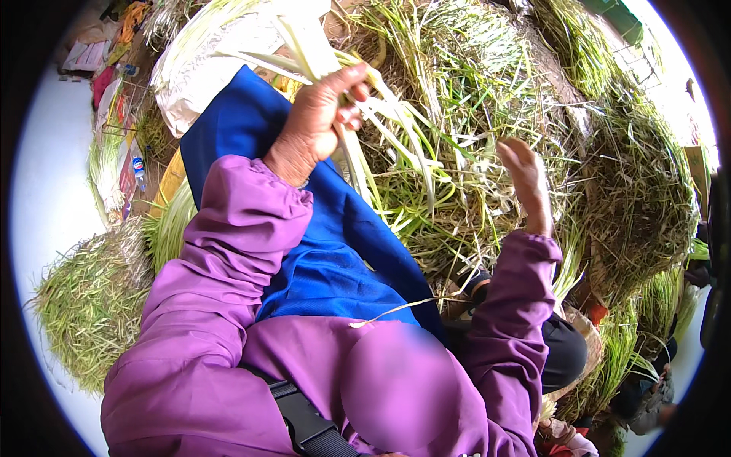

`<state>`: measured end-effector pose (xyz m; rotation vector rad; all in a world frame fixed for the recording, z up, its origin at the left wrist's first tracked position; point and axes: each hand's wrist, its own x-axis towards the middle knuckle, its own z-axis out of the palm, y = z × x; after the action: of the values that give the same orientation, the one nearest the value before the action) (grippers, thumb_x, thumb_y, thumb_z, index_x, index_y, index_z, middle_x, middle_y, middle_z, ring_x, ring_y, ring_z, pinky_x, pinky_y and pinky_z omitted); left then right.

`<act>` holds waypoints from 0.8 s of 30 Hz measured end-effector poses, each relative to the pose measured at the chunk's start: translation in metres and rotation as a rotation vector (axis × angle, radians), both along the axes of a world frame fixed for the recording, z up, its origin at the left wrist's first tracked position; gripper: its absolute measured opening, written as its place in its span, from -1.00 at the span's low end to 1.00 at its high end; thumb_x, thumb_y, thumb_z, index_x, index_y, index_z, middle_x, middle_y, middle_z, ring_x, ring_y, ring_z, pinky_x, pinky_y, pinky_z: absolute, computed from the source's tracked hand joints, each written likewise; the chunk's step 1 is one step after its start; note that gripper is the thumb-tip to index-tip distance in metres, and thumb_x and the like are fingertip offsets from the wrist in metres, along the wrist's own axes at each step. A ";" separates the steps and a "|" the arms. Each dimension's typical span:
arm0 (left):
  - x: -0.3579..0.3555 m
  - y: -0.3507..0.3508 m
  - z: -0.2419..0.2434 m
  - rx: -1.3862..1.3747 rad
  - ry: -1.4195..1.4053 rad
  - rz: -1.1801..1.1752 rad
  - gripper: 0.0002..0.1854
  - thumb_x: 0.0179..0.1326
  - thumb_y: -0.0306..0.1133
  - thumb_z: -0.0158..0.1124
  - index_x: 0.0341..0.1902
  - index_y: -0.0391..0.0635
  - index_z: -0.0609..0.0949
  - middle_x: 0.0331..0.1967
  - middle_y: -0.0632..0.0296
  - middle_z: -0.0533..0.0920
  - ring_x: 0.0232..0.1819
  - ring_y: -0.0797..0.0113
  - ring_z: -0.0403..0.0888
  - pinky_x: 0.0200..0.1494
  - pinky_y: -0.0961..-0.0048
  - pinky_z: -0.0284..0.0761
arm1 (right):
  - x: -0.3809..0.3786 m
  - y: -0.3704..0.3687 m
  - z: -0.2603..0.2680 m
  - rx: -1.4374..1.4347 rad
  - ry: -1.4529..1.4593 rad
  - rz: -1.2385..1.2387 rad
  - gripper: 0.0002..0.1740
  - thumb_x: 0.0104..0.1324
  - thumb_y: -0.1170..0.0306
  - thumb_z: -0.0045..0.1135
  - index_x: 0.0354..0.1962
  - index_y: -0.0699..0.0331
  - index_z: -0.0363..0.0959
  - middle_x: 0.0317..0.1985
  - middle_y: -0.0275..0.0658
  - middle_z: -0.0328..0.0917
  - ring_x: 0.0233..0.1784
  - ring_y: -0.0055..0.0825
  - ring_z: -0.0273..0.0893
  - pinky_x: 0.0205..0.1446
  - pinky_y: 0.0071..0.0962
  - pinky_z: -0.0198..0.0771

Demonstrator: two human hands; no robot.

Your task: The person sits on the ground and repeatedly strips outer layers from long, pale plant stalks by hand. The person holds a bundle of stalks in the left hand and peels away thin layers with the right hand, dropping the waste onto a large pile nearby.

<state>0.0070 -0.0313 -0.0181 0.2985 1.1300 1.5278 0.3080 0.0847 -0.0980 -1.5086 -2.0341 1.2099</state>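
My left hand (320, 117) is closed around a few long, pale green-white leafy stalks (357, 165). Their flat, whitish ends rise past the thumb, while limp yellow-green leaves (402, 128) hang to the right. My right hand (525, 177) is held apart from it over a heap of loose green and straw-coloured leaves (468, 114), with no object visible in it. Blue cloth (337, 257) covers my lap beneath the left forearm. One thin dry strand (394, 308) lies across the cloth's lower edge.
Beyond the left hand, pale stalks (194, 43) lie on a white sack (183, 100). A leafy pile (91, 308) stands at left, near a plastic bottle (138, 168). More cut leaves (634, 200) are heaped at right. Other people's partial figures (645, 400) appear at lower right.
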 end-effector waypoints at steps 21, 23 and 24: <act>0.024 -0.007 -0.024 -0.093 0.242 -0.363 -0.85 0.12 -0.33 0.27 -0.39 -0.16 0.57 -0.65 0.35 0.53 -0.81 0.73 0.24 -0.78 0.80 0.10 | -0.104 -0.087 0.031 -0.324 0.628 0.065 -0.72 0.28 0.31 0.09 -0.19 0.38 0.48 -0.47 -0.35 0.51 -0.46 -0.69 0.38 -0.40 -0.67 0.32; 0.026 -0.010 -0.024 -0.082 0.219 -0.359 -0.86 0.12 -0.37 0.25 -0.33 -0.17 0.54 -0.63 0.33 0.54 -0.79 0.73 0.26 -0.76 0.79 0.12 | -0.106 -0.085 0.037 -0.481 0.747 -0.015 -0.69 0.30 0.30 0.08 -0.15 0.38 0.46 -0.42 -0.36 0.52 -0.44 -0.69 0.40 -0.38 -0.69 0.33; 0.026 -0.010 -0.023 -0.070 0.223 -0.367 -0.83 0.12 -0.37 0.26 -0.28 -0.16 0.51 -0.60 0.32 0.54 -0.77 0.73 0.27 -0.75 0.79 0.12 | -0.108 -0.083 0.035 -0.486 0.752 -0.004 -0.77 0.31 0.33 0.06 -0.16 0.31 0.46 -0.44 -0.38 0.50 -0.49 -0.70 0.43 -0.34 -0.71 0.38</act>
<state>0.0329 -0.0414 -0.0406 0.6056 1.2220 1.1486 0.2001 0.0013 -0.0630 -0.9725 -1.2902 1.9870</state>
